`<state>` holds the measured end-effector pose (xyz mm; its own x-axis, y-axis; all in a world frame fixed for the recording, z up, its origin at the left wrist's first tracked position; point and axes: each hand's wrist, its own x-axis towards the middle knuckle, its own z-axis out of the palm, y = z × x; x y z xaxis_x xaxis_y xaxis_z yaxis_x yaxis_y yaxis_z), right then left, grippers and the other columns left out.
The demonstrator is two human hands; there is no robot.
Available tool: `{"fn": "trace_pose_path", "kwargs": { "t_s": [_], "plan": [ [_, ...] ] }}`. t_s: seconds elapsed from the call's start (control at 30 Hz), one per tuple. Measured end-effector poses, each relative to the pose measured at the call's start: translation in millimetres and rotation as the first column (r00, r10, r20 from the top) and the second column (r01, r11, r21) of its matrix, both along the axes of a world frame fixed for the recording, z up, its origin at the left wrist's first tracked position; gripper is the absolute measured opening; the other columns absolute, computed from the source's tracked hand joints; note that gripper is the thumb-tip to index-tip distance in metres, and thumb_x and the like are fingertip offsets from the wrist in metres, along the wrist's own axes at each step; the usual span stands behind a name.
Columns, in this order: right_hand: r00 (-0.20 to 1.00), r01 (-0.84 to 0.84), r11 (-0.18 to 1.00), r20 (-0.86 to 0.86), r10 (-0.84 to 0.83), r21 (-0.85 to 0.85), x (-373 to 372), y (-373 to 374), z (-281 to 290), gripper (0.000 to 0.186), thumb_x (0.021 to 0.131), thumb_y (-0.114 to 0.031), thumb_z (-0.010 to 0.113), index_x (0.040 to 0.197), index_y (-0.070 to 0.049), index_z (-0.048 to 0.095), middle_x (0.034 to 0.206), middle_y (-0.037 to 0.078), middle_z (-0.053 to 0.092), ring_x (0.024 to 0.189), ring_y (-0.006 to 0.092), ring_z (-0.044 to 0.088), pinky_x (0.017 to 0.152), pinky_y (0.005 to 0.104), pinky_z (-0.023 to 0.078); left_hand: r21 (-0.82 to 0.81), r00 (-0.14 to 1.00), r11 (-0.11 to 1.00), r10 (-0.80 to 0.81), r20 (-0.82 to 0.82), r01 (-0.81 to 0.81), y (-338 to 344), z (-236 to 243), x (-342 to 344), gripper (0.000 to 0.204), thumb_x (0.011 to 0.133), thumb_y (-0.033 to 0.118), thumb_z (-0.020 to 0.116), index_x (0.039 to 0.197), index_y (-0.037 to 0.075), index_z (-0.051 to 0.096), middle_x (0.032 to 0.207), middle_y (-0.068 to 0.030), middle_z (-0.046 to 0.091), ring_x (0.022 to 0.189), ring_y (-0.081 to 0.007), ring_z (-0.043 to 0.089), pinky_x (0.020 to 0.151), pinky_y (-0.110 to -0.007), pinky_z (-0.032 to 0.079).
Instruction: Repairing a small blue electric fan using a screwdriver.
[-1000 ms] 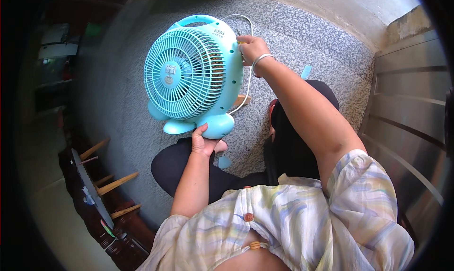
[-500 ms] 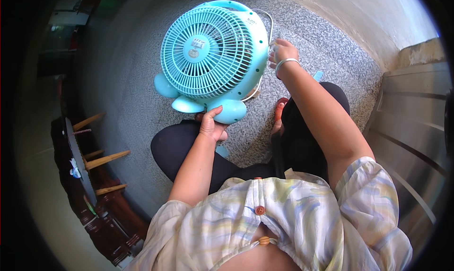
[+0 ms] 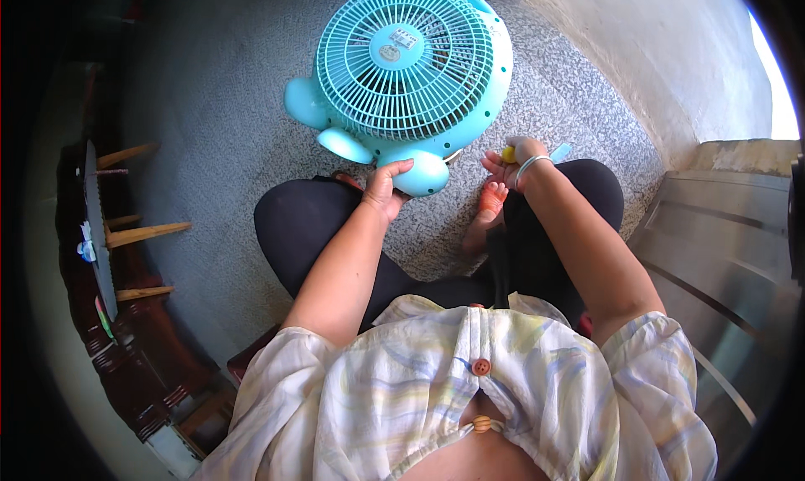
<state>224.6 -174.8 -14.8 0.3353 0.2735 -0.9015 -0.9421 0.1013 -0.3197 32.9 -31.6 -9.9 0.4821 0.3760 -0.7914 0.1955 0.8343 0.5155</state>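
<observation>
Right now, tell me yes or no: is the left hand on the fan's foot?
Yes, the left hand grips the front foot of the fan.

The turquoise fan (image 3: 411, 70) stands on the speckled floor (image 3: 218, 129) right ahead and blocks the way forward; its feet sit just in front of the person's knees (image 3: 293, 221). The left hand (image 3: 384, 192) grips the fan's near foot, the right hand (image 3: 513, 158) is closed beside the base, with a bare gap of floor between them. Open floor spreads to the fan's left. A wall (image 3: 671, 62) closes the right, dark wooden furniture (image 3: 117, 254) the far left.
</observation>
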Motion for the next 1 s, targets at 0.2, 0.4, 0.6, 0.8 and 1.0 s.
{"fn": "trace_pose_path", "kwargs": {
  "t_s": [0.2,0.4,0.6,0.8,1.0],
  "plan": [
    [0.999,-0.017,1.0,0.039,0.017,0.013,-13.0,0.3,27.3,0.021,0.09,-0.012,0.04,0.1,0.006,0.039,0.078,0.012,0.047,0.062,0.0202,0.053,0.059,0.0358,0.055,0.02,1.0,1.0,0.0,-0.02,0.001,1.1,-6.9,-4.2,0.05,0.066,0.019,0.068,0.11,0.003,0.051,0.103,-0.0118,0.056,0.095,-0.0277,0.054,0.083,-0.045,0.042],
    [0.936,-0.345,0.898,0.024,0.352,0.272,-37.5,-3.7,60.6,0.02,0.089,-0.015,0.042,0.095,0.004,0.044,0.074,0.01,0.048,0.056,0.0167,0.05,0.054,0.032,0.053,0.056,0.997,0.997,-0.054,0.047,0.052,0.9,-14.6,-4.2,0.058,0.069,0.02,0.064,0.12,0.001,0.043,0.117,-0.0144,0.05,0.108,-0.0307,0.047,0.094,-0.048,0.035],
    [0.646,-0.679,0.728,0.393,0.655,-0.098,-50.3,-43.1,127.7,0.03,0.085,-0.016,0.048,0.109,0.002,0.049,0.065,0.006,0.048,0.05,0.0112,0.048,0.047,0.0254,0.045,0.123,1.0,0.992,-0.009,0.0,0.009,2.2,-7.7,-8.3,0.043,0.068,0.019,0.066,0.106,0.003,0.054,0.101,-0.0111,0.058,0.096,-0.0261,0.056,0.083,-0.045,0.044],
    [0.068,-0.565,0.657,0.766,0.64,-0.499,-65.0,-51.7,134.1,0.025,0.08,-0.008,0.056,0.104,0.002,0.059,0.066,0.007,0.059,0.055,0.0082,0.054,0.053,0.0236,0.044,0.194,1.0,0.981,0.013,0.018,-0.016,-1.9,-3.6,-3.4,0.04,0.066,0.018,0.069,0.101,0.003,0.057,0.095,-0.0105,0.061,0.088,-0.0245,0.059,0.076,-0.041,0.047],
    [-0.136,-0.5,0.578,0.718,0.683,-0.645,-63.2,-35.2,122.9,0.023,0.078,-0.008,0.058,0.098,0.002,0.061,0.067,0.012,0.062,0.057,0.0116,0.058,0.056,0.0251,0.046,0.17,0.999,0.985,0.032,0.011,-0.033,-1.9,-9.7,-4.6,0.038,0.066,0.018,0.069,0.1,0.004,0.058,0.095,-0.01,0.061,0.088,-0.0238,0.059,0.077,-0.04,0.047]
  ]
}}
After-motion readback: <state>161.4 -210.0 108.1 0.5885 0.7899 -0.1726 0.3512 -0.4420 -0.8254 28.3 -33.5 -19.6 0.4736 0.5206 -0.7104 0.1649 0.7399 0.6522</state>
